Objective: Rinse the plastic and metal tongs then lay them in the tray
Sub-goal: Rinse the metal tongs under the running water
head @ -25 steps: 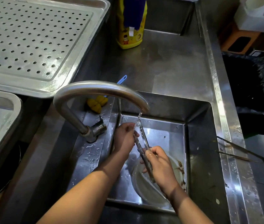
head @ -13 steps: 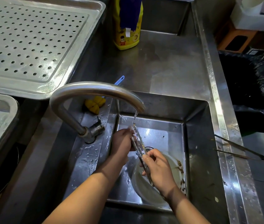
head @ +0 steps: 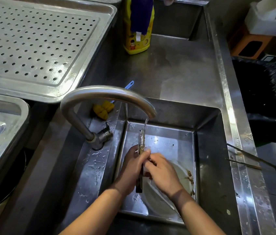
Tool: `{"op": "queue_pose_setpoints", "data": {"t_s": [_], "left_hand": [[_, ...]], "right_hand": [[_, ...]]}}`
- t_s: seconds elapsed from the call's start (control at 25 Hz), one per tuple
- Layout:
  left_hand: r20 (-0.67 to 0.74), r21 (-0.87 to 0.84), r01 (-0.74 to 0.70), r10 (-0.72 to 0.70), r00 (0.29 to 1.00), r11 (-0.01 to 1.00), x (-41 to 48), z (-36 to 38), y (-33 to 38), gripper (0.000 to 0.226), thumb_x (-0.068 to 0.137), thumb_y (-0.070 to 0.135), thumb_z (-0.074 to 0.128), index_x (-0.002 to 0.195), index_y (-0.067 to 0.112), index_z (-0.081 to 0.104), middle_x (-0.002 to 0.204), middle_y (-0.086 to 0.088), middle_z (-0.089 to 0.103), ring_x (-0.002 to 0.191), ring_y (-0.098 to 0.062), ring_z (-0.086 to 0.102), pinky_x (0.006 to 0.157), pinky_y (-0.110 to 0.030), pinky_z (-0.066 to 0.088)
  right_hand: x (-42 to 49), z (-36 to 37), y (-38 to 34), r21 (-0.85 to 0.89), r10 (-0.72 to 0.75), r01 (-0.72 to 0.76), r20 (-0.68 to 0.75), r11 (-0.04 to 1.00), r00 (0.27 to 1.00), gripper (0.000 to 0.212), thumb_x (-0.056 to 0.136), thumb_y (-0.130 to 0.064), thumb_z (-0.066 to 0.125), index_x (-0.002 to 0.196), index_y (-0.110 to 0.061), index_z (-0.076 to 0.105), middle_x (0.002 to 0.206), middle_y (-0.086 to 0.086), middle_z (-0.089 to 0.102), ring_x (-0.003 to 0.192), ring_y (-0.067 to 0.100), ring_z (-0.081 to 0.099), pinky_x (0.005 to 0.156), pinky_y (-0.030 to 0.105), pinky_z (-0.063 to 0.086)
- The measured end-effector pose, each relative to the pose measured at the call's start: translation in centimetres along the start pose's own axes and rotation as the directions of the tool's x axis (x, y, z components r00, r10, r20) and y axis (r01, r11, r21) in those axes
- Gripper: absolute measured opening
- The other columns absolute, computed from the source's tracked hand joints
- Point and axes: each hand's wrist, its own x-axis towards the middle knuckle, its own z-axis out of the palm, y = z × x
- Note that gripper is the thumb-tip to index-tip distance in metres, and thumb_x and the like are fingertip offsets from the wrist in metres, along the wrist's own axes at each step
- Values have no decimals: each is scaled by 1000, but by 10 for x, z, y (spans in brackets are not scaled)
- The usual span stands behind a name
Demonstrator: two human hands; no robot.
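left hand (head: pixel 133 164) and right hand (head: pixel 163 173) both grip the tongs (head: pixel 142 143) over the sink (head: pixel 208 150), tip under the faucet (head: pixel 106 92) stream. metal tongs (head: pixel 255 158) lie on the right rim.

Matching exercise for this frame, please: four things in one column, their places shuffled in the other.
Things: 1 held tongs; 2 spare tongs; 3 plate; 4 yellow bottle.
Places: A on the counter behind the sink; B under the running tap; C across the right rim; D on the sink floor.
Pairs: 1-B; 2-C; 3-D; 4-A.
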Motion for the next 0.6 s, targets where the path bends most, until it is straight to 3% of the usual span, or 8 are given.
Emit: {"op": "queue_pose_setpoints", "data": {"t_s": [0.08, 0.16, 0.2, 0.24, 0.32, 0.36, 0.48, 0.6], "left_hand": [[-28, 66, 27, -25, 999, 997, 2, -3, 9, 15, 95, 30, 64, 103, 18, 67, 89, 0, 77, 71, -15, 71, 52, -24, 49], [-40, 147, -6, 12, 999, 989, 1, -8, 13, 11, 93, 30, 65, 102, 23, 68, 80, 5, 74, 59, -7, 65, 43, -17, 41], [-46, 200, -33, 43, 998, 979, 1, -10, 14, 8, 94, 28, 65, 100, 24, 68, 75, 8, 72, 56, -3, 62, 41, -14, 39], [-50, 248, -54, 68, 996, 967, 1, -11, 14, 4, 95, 25, 63, 97, 24, 67, 71, 10, 70, 54, 0, 59, 40, -13, 37], [-51, 303, -87, 107, 993, 949, 2, -13, 16, 5, 97, 24, 60, 94, 24, 64, 71, 10, 67, 54, 0, 57, 42, -14, 37], [-41, 325, -113, 134, 990, 939, 4, -14, 17, 5, 97, 26, 60, 96, 23, 64, 75, 9, 67, 58, -2, 58, 47, -17, 40], [18, 397, -193, 202, 979, 897, 6, -19, 20, 7, 92, 36, 62, 97, 32, 66, 86, 5, 73, 74, -7, 66, 60, -28, 49], [14, 389, -163, 171, 985, 907, 6, -24, 14, 15, 91, 42, 57, 103, 39, 64, 82, 12, 72, 65, 2, 64, 51, -19, 47]], "right_hand": [[13, -8, -10, 135, 36, -16, -148, 991, 988, 23, 94, -14, 56, 109, -27, 68, 105, -9, 66, 88, 8, 62, 74, 21, 49], [30, -10, -29, 455, 114, -60, -93, 889, 989, 29, 98, -4, 50, 120, -18, 64, 104, -3, 68, 76, 10, 65, 60, 22, 53], [38, -9, -35, 507, 110, -66, -59, 860, 992, 23, 100, -9, 51, 117, -20, 64, 97, -5, 68, 70, 7, 65, 54, 21, 52], [46, -8, -43, 436, 96, -62, -56, 898, 994, 14, 101, -19, 54, 104, -24, 66, 84, -10, 66, 63, 4, 62, 51, 20, 50], [56, -3, -50, 308, 49, -17, -99, 951, 994, 30, 100, -30, 56, 72, -23, 60, 60, -8, 56, 49, 9, 55, 43, 24, 44], [60, -1, -53, 343, 73, -31, -110, 939, 991, 36, 101, -31, 55, 67, -20, 56, 56, -2, 54, 43, 11, 52, 38, 24, 41], [64, 4, -52, 581, 202, -112, -93, 806, 975, 36, 101, -34, 54, 73, -11, 56, 53, 4, 53, 37, 13, 49, 32, 20, 32], [56, 6, -47, 535, 139, -114, -7, 837, 990, 19, 89, -12, 68, 79, -1, 58, 59, 6, 55, 44, 12, 53, 36, 22, 38]]}}
